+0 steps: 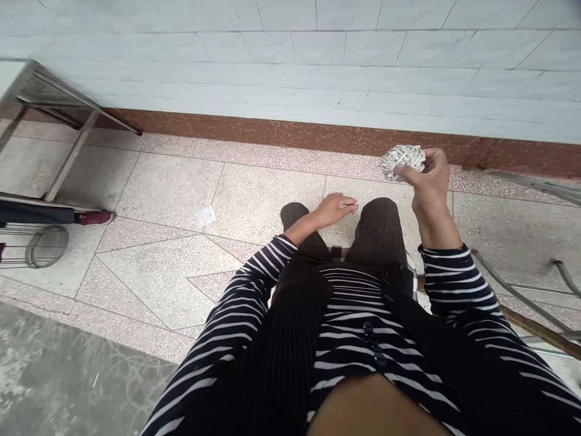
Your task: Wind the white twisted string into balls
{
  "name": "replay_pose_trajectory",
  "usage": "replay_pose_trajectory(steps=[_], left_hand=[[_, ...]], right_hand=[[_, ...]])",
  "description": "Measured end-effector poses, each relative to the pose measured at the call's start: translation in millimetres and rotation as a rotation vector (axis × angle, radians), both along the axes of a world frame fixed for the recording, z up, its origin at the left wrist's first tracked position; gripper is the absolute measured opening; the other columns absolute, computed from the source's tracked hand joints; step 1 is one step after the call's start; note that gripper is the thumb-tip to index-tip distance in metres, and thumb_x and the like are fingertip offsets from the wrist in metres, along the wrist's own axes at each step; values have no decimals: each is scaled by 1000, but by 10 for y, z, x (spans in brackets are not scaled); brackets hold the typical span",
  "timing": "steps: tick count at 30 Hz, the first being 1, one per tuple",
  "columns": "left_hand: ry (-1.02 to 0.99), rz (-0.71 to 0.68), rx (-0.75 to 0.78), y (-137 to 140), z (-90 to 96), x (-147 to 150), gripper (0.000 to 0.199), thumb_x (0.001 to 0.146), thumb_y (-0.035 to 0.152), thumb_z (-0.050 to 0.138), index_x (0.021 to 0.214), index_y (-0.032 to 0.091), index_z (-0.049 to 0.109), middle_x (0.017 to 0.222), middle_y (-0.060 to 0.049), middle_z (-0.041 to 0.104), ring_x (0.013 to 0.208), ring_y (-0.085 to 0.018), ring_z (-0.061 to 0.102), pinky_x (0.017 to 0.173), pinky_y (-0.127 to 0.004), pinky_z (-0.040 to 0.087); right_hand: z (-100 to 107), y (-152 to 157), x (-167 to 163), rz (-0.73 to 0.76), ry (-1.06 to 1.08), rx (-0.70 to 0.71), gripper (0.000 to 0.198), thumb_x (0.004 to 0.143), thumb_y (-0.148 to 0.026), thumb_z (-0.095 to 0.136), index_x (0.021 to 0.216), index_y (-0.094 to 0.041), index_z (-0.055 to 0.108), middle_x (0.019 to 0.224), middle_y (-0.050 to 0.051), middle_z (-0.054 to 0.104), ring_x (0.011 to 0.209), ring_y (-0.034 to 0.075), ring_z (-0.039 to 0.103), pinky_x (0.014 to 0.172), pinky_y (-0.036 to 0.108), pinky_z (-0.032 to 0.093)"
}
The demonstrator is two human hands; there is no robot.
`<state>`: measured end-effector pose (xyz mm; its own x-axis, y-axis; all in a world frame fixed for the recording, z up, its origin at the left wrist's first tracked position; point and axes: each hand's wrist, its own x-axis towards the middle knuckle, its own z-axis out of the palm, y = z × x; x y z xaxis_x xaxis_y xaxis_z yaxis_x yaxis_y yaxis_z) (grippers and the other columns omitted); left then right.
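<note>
My right hand (429,175) is raised in front of the right knee, its thumb and fingers closed on a ball of pale, greyish-white cord (402,161). Above the gap between my knees, my left hand (336,210) is closed in a pinch on a thin white strand (365,197). That strand slants up from the left fingertips toward the ball. Whether it joins the ball cannot be made out. Both hands are apart from each other, with the ball higher and farther right.
A metal-framed table (68,151) stands at the left, near another person's shoe (94,217) and a wire rack (46,246). White paper (207,216) lies on the floor. A tiled wall (318,48) runs ahead. Metal legs (512,290) are at my right.
</note>
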<state>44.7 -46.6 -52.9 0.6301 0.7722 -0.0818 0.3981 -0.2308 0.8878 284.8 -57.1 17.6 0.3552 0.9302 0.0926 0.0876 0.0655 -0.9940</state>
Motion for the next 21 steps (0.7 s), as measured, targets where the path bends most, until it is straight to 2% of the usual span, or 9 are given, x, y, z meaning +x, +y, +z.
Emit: replay_pose_trajectory(steps=[2,3,5,7,9,12,14,17,21], left_hand=[[-27,-46,-30,-4,116,-1,32,101,36,63,79,21,79,88,-3,81,90,-20,71,104,-37,53],[-26,-61,-18,19,179,-6,31,102,35,64,78,21,78,87,-2,80,88,-20,71,106,-38,53],[10,-69,76,105,294,-22,27,100,30,67,77,22,78,81,-1,77,86,-19,70,120,-46,48],[61,-72,215,208,378,-46,21,98,23,70,78,23,78,76,1,72,87,-20,68,135,-55,33],[94,-112,317,282,429,-69,20,97,19,73,78,24,77,74,0,67,93,-22,68,141,-58,21],[91,-196,365,307,457,-76,19,98,20,74,79,25,77,74,0,64,97,-23,68,142,-56,19],[47,-197,366,311,453,-67,15,100,22,74,85,25,79,78,0,65,98,-22,69,143,-55,19],[10,-126,360,394,412,-77,16,103,25,70,90,26,80,86,-1,71,103,-22,71,144,-53,18],[65,21,294,568,297,-140,18,104,31,69,92,24,81,99,-3,81,108,-23,74,143,-55,22]], right_hand=[[-183,87,-9,-111,-230,-1,61,61,-38,95,103,-28,53,111,6,54,110,29,55,105,51,53],[-274,101,-36,-120,-318,-26,62,59,-36,95,104,-27,52,113,6,53,112,30,54,108,52,51],[-426,72,-117,-45,-389,-119,61,56,-33,92,103,-25,53,112,7,53,114,31,52,108,52,50],[-516,-16,-203,156,-260,-270,58,54,-31,90,99,-25,53,105,5,55,110,29,54,100,45,52],[-549,-127,-258,405,-31,-441,53,55,-34,89,94,-24,55,98,3,58,101,26,58,88,39,54],[-535,-263,-255,620,205,-597,47,56,-39,86,92,-24,59,91,2,64,90,25,65,79,38,56],[-506,-313,-210,652,270,-620,46,55,-40,82,93,-24,61,90,3,67,88,26,68,78,40,58],[-440,-344,-118,665,359,-619,52,48,-37,79,96,-25,63,96,6,73,96,32,73,81,44,61],[-254,-369,-22,610,513,-456,60,47,-35,83,104,-27,67,116,10,77,120,41,72,95,56,62]])
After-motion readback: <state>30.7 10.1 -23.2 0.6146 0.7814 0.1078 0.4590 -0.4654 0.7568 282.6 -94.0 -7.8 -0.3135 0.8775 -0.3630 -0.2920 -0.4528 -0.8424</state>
